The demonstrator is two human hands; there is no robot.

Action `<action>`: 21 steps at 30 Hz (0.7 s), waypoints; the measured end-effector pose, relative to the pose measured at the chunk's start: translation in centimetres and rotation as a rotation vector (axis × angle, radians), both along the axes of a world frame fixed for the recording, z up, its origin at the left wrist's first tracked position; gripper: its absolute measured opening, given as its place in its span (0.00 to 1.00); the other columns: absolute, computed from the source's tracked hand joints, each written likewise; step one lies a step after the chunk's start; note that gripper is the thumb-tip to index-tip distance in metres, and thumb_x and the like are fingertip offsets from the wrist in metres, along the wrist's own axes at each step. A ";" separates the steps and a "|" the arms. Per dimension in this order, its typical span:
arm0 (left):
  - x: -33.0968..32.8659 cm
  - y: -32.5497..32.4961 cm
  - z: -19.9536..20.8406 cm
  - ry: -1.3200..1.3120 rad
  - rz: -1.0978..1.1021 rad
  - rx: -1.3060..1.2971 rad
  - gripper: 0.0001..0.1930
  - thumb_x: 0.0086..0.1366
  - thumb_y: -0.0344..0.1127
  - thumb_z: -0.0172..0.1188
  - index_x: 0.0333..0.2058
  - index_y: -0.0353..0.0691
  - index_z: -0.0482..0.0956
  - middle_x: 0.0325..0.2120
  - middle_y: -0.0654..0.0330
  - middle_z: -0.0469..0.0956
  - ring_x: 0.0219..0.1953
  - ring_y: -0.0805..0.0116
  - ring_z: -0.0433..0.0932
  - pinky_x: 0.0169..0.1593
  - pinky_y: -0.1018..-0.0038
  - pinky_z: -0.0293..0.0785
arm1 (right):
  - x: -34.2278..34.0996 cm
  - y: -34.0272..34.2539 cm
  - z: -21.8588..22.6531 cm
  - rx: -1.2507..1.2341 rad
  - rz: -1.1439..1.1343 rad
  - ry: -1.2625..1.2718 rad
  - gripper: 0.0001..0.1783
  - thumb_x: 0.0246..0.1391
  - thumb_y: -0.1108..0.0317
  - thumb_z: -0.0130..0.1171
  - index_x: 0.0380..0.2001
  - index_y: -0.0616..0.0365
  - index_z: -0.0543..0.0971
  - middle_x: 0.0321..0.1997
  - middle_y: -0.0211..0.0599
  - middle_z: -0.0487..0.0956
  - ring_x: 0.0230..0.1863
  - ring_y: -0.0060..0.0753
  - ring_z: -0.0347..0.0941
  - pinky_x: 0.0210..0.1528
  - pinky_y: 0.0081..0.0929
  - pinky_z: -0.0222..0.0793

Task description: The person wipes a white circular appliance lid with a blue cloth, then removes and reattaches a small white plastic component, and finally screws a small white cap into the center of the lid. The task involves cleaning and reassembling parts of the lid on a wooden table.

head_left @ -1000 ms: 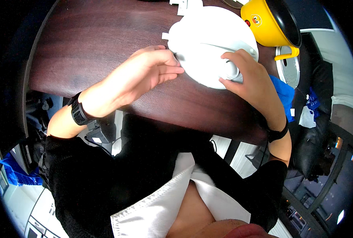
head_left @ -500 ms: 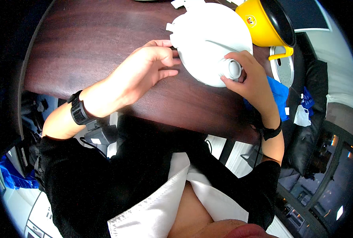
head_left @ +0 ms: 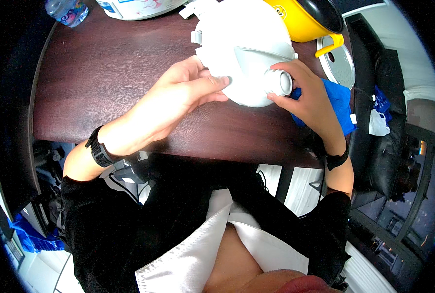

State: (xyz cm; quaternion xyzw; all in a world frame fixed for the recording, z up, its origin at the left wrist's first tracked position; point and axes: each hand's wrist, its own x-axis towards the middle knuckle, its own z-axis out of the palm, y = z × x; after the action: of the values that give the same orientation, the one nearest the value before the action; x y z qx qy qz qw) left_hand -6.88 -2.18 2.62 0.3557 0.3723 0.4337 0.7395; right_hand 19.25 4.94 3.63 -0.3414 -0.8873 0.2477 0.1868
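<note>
A white round plastic cover [head_left: 247,36] is tilted over the dark table. Small tabs stick out along its left edge, and a raised ridge leads toward a short round neck [head_left: 279,83]. My left hand [head_left: 186,90] is closed on the cover's lower left edge, its thumb lying on top and its other fingers partly hidden along the rim. Around the neck curl the thumb and fingers of my right hand [head_left: 309,90], gripping it from the right. What lies beneath the cover is hidden.
A yellow pot [head_left: 303,22] with a black inside stands at the back right, near a pale perforated plate [head_left: 337,63]. Blue cloth [head_left: 338,105] lies beyond my right hand. A white container [head_left: 142,9] and a plastic bottle [head_left: 71,12] stand at the far left of the wood-grain table [head_left: 100,73].
My left hand has gone from fingers apart beside the cover to gripping its edge. The right hand keeps its hold on the neck. The view has shifted, showing more of the table's far side.
</note>
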 end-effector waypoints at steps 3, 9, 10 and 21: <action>0.4 0.6 0.4 0.020 -0.034 0.073 0.16 0.69 0.30 0.51 0.54 0.30 0.65 0.48 0.54 0.73 0.50 0.66 0.75 0.57 0.65 0.75 | 1.2 0.2 -0.2 -0.131 -0.036 0.080 0.26 0.45 0.68 0.69 0.49 0.57 0.73 0.44 0.37 0.75 0.42 0.31 0.75 0.40 0.25 0.72; 1.3 1.7 2.2 -0.093 -0.046 0.073 0.15 0.70 0.29 0.46 0.54 0.31 0.64 0.48 0.51 0.75 0.48 0.59 0.79 0.52 0.58 0.79 | 3.3 -0.7 0.0 -0.452 -0.163 0.420 0.26 0.46 0.71 0.67 0.51 0.58 0.73 0.48 0.36 0.75 0.50 0.26 0.72 0.52 0.25 0.70; 1.5 1.9 2.5 -0.090 -0.054 0.089 0.16 0.70 0.30 0.47 0.54 0.31 0.64 0.49 0.50 0.74 0.48 0.59 0.79 0.52 0.59 0.79 | 3.6 -1.1 0.2 -0.440 -0.186 0.459 0.26 0.46 0.71 0.67 0.51 0.58 0.73 0.49 0.36 0.75 0.50 0.27 0.72 0.52 0.25 0.70; 3.5 1.7 5.3 -0.038 -0.315 0.215 0.39 0.64 0.31 0.59 0.68 0.41 0.44 0.57 0.47 0.68 0.57 0.58 0.71 0.53 0.61 0.77 | -0.1 -4.4 3.3 0.195 0.010 0.374 0.36 0.32 0.63 0.77 0.49 0.56 0.75 0.44 0.38 0.76 0.43 0.37 0.74 0.44 0.29 0.72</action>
State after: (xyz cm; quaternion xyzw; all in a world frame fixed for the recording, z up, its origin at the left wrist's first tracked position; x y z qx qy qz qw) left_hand -3.38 -0.50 7.96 0.4783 0.2494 0.3567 0.7628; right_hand 19.19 0.51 6.93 -0.2653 -0.8587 0.2205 0.3790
